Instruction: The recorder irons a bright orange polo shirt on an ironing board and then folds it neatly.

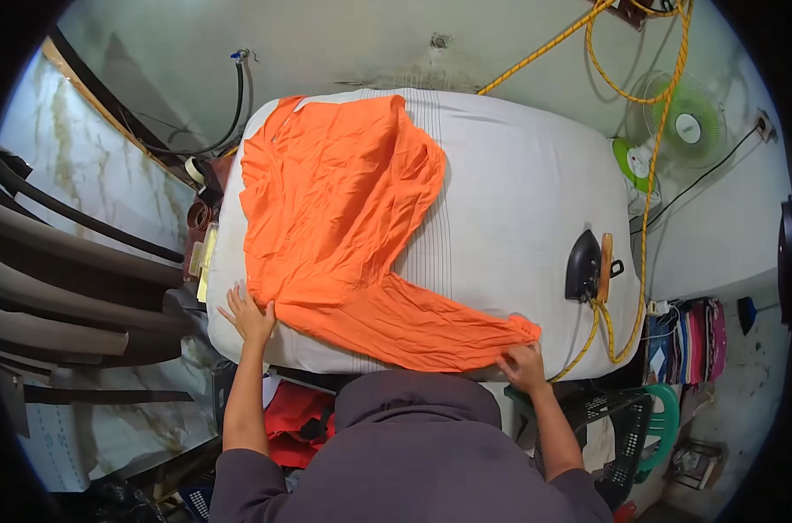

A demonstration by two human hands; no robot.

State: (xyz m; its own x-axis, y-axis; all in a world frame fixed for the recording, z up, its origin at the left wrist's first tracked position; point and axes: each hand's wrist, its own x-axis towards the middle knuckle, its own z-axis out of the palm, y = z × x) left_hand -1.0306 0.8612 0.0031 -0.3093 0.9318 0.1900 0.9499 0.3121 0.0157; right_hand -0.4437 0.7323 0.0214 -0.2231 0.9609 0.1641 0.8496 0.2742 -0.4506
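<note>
A wrinkled orange long-sleeved shirt (337,189) lies on a padded ironing table (513,170) with a white cover striped by thin dark lines. One sleeve (428,320) stretches along the near edge towards the right. My left hand (250,319) rests at the shirt's near left corner, fingers spread and thumb against the fabric. At the sleeve's far end, my right hand (523,367) pinches the cuff edge between thumb and fingers. An electric iron (585,268) with a wooden handle sits on the table's right side, apart from both hands.
The iron's yellow cord (644,229) loops up the right side. Behind the table's right end stands a green fan (687,127). Dark fabric pieces (75,274) hang or lie at left. A black plastic basket (624,431) and folded clothes (690,340) are at right.
</note>
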